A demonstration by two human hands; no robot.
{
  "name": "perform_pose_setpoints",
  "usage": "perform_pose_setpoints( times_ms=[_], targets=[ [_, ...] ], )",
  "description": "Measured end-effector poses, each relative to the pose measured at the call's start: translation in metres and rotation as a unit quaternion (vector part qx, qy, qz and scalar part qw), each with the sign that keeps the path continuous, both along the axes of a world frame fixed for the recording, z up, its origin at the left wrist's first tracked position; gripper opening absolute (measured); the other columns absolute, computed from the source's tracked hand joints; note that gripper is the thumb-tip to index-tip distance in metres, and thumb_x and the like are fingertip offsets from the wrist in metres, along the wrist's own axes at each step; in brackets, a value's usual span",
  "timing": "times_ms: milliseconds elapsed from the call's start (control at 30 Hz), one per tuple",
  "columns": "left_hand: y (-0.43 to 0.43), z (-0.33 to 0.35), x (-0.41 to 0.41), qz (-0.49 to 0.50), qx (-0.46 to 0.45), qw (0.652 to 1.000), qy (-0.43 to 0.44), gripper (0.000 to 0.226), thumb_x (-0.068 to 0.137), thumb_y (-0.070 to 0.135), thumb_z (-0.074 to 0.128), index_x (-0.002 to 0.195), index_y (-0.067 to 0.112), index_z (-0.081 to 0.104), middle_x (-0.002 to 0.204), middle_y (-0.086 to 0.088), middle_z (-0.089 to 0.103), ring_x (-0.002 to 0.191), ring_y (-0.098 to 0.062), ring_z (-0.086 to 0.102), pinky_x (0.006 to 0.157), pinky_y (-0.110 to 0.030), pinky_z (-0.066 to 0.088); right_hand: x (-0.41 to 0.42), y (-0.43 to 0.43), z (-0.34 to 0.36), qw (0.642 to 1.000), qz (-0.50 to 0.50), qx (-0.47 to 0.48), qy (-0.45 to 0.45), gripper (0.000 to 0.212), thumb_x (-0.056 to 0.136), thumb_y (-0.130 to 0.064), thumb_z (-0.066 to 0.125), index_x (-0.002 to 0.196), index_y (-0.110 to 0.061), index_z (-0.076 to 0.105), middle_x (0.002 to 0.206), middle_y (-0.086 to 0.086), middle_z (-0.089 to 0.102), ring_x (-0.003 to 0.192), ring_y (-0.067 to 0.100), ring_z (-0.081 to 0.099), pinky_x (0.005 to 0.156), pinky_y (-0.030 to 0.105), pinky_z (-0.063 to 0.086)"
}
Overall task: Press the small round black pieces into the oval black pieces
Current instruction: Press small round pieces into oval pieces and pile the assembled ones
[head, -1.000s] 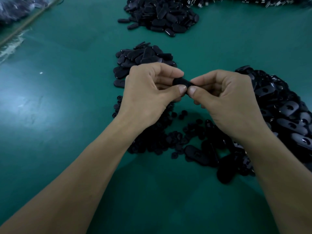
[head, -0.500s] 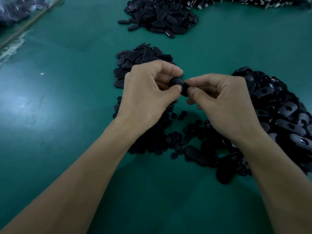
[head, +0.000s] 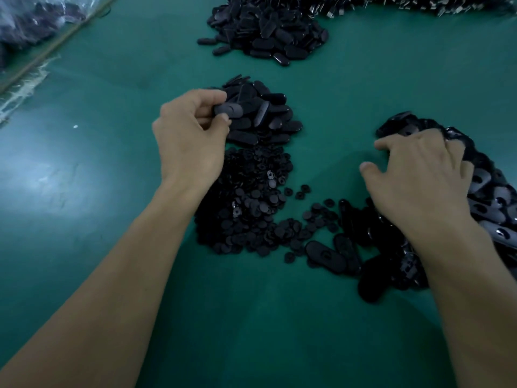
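The left hand (head: pixel 190 141) pinches one oval black piece (head: pixel 228 110) between thumb and curled fingers, holding it just over the middle heap of oval pieces (head: pixel 263 119) on the green table (head: pixel 112 191). The right hand (head: pixel 419 169) has its fingers spread and relaxed, resting on the pile of holed oval pieces (head: pixel 489 191) along the table's right edge. Between the two arms lies the heap of small round black pieces (head: pixel 246 197), touching the middle heap. A larger oval pile (head: pixel 265 32) sits by the far edge, and a plastic bag (head: pixel 28 23) at the far left corner.
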State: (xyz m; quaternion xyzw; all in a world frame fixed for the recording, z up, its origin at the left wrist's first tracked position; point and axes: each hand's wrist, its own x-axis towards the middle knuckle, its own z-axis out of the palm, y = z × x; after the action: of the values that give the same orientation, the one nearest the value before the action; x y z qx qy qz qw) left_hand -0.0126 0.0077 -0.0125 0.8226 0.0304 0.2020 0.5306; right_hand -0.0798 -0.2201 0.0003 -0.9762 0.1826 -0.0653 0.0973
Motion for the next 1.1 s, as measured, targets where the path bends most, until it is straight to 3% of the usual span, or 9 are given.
perform_pose_setpoints(
  times_ms=[133, 233, 333, 433, 533, 600, 767, 1000, 1100],
  targets=[
    [-0.004, -0.003, -0.001, -0.023, 0.081, 0.996, 0.022, 0.033, 0.096, 0.008, 0.062, 0.127, 0.019, 0.07, 0.112, 0.008, 0.072, 0.094, 0.002, 0.065, 0.094, -0.008, 0.049, 0.002, -0.002, -0.004, 1.0, 0.009, 0.006, 0.001, 0.035, 0.101, -0.025, 0.053, 0.133, -0.014, 0.061, 0.137, 0.021, 0.047, 0.125, 0.046, 0.039, 0.102, 0.053, 0.035],
    [-0.004, -0.004, -0.003, -0.033, 0.13, 0.99, 0.048, 0.035, 0.099, 0.014, 0.058, 0.132, 0.02, 0.067, 0.111, 0.01, 0.07, 0.086, 0.008, 0.059, 0.077, 0.006, 0.039, 0.003, -0.003, -0.005, 0.999, 0.005, 0.01, -0.038, 0.037, 0.099, -0.021, 0.058, 0.135, -0.016, 0.059, 0.137, 0.018, 0.043, 0.128, 0.042, 0.035, 0.104, 0.052, 0.032],
    [-0.006, -0.003, -0.005, -0.042, 0.153, 0.985, 0.068, 0.036, 0.101, 0.017, 0.056, 0.137, 0.02, 0.064, 0.088, 0.018, 0.061, 0.073, 0.007, 0.056, 0.075, -0.005, 0.04, 0.002, -0.004, -0.006, 0.999, -0.02, -0.004, -0.035, 0.04, 0.098, -0.025, 0.058, 0.137, -0.018, 0.056, 0.141, 0.016, 0.039, 0.131, 0.041, 0.029, 0.106, 0.053, 0.026],
    [-0.007, -0.001, -0.007, -0.048, 0.165, 0.983, 0.066, 0.04, 0.101, 0.015, 0.055, 0.14, 0.019, 0.06, 0.089, 0.015, 0.06, 0.086, -0.004, 0.057, 0.087, -0.017, 0.042, 0.002, -0.005, -0.008, 1.0, -0.016, -0.018, -0.02, 0.031, 0.099, -0.022, 0.057, 0.128, -0.012, 0.063, 0.138, 0.021, 0.048, 0.127, 0.046, 0.035, 0.102, 0.054, 0.03],
    [-0.008, 0.002, -0.009, -0.043, 0.167, 0.984, 0.049, 0.045, 0.097, 0.009, 0.057, 0.14, 0.022, 0.06, 0.115, 0.014, 0.061, 0.104, -0.003, 0.056, 0.086, -0.005, 0.04, 0.002, -0.008, -0.007, 0.999, 0.01, -0.009, -0.033, 0.03, 0.099, -0.015, 0.057, 0.128, -0.012, 0.066, 0.133, 0.02, 0.055, 0.122, 0.048, 0.044, 0.099, 0.053, 0.036],
    [-0.01, 0.003, -0.012, -0.046, 0.166, 0.985, 0.031, 0.044, 0.095, 0.005, 0.058, 0.134, 0.023, 0.064, 0.121, 0.013, 0.064, 0.103, -0.002, 0.057, 0.088, -0.009, 0.044, 0.003, -0.009, -0.006, 0.999, 0.029, 0.007, -0.04, 0.029, 0.099, -0.014, 0.057, 0.126, -0.01, 0.067, 0.129, 0.021, 0.059, 0.119, 0.047, 0.051, 0.097, 0.051, 0.042],
    [-0.019, 0.008, -0.023, -0.075, 0.128, 0.989, -0.006, 0.025, 0.093, 0.006, 0.061, 0.103, 0.025, 0.074, 0.089, 0.025, 0.064, 0.082, 0.011, 0.06, 0.074, -0.004, 0.045, 0.002, -0.009, -0.003, 0.994, 0.052, 0.049, -0.086, 0.015, 0.097, -0.013, 0.062, 0.104, -0.007, 0.074, 0.113, 0.017, 0.067, 0.112, 0.035, 0.058, 0.098, 0.047, 0.048],
    [-0.027, 0.007, -0.03, -0.104, 0.121, 0.987, -0.021, 0.02, 0.093, 0.009, 0.064, 0.094, 0.026, 0.074, 0.083, 0.022, 0.067, 0.076, 0.006, 0.063, 0.066, -0.005, 0.044, 0.003, -0.01, -0.005, 0.984, 0.011, 0.11, -0.138, 0.026, 0.096, 0.003, 0.053, 0.103, -0.012, 0.073, 0.108, 0.01, 0.068, 0.094, 0.021, 0.058, 0.08, 0.025, 0.041],
    [-0.028, 0.006, -0.031, -0.111, 0.116, 0.987, -0.025, 0.02, 0.093, 0.008, 0.065, 0.094, 0.025, 0.075, 0.081, 0.021, 0.066, 0.074, 0.005, 0.062, 0.065, -0.005, 0.044, 0.004, -0.01, -0.003, 0.98, 0.015, 0.127, -0.155, 0.017, 0.095, -0.005, 0.059, 0.096, -0.017, 0.071, 0.095, 0.004, 0.068, 0.096, 0.021, 0.06, 0.072, -0.001, 0.029]
  ],
)
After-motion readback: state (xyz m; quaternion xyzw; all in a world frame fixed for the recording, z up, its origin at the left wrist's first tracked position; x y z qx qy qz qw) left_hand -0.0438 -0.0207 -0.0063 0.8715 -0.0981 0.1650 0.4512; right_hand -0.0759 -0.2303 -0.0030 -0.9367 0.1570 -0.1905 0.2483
